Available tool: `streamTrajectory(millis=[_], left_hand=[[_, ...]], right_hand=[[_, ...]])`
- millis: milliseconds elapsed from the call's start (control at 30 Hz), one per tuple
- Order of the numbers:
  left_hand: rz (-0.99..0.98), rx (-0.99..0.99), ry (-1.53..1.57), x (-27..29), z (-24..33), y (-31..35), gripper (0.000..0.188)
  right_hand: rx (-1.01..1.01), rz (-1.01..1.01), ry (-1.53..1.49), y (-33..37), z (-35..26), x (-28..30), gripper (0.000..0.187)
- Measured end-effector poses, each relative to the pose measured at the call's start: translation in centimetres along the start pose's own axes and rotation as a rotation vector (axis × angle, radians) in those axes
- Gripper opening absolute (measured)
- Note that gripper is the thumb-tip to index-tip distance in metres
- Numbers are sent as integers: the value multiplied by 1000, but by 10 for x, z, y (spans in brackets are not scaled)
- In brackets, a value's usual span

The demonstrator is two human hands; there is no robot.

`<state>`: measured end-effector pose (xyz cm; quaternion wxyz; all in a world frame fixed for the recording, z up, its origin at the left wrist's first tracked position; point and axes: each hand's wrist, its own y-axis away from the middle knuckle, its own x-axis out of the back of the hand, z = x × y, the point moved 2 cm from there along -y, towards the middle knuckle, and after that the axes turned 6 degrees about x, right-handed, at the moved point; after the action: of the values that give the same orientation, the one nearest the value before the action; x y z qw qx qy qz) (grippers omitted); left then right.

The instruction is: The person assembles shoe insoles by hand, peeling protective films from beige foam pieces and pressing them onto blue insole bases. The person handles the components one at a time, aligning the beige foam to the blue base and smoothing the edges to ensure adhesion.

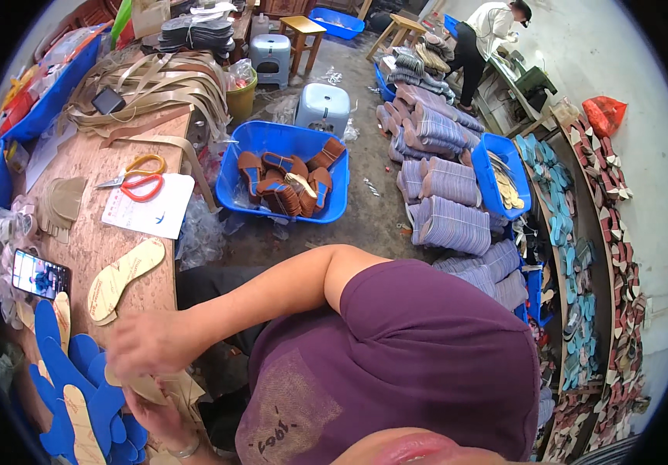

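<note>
My left hand (162,420), with a band at its wrist, comes in low at the table's edge and grips a tan insole (148,389). Just above it, my right hand (146,342) hangs over the same insole; motion smears its fingers, so their closing cannot be made out. Beside both hands lies a heap of blue sole-shaped pieces (86,372), with a few tan insoles (82,426) among them. A pair of overlapping tan insoles (126,279) rests on the wooden table (78,252) beyond my right hand.
Scissors (141,178) with orange and red handles lie on a white sheet (159,213). A phone (41,273) leans at the table's left. A blue tub (229,182) of brown shoe uppers stands on the floor. Striped sole stacks (450,225) and shoe racks (574,263) line the right; a person (489,35) works behind.
</note>
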<state>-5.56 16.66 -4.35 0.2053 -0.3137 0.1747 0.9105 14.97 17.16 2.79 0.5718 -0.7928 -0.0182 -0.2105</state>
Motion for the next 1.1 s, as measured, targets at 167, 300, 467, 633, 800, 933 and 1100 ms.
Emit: streamTrajectory(millis=[167, 300, 467, 633, 800, 933, 1100], left_hand=[[-87, 25, -104, -34, -2, 1, 42], [94, 74, -181, -34, 1, 0, 46], [141, 81, -226, -33, 2, 0, 48], [158, 15, -158, -53, 3, 1, 45], [177, 32, -195, -45, 1, 2, 42], [97, 34, -191, -33, 2, 1, 39], [110, -81, -191, -21, -5, -4, 36]], right_hand=[[-419, -123, -39, 8, 16, 4, 25], [-485, -353, -42, 14, 19, 1, 17], [-494, -295, -97, 9, 16, 6, 13], [-512, -272, -177, 0, 5, 12, 14], [-509, -348, -118, 6, 8, 8, 16], [-566, -336, -142, 7, 13, 8, 17], [-600, -327, -156, 6, 12, 8, 18]])
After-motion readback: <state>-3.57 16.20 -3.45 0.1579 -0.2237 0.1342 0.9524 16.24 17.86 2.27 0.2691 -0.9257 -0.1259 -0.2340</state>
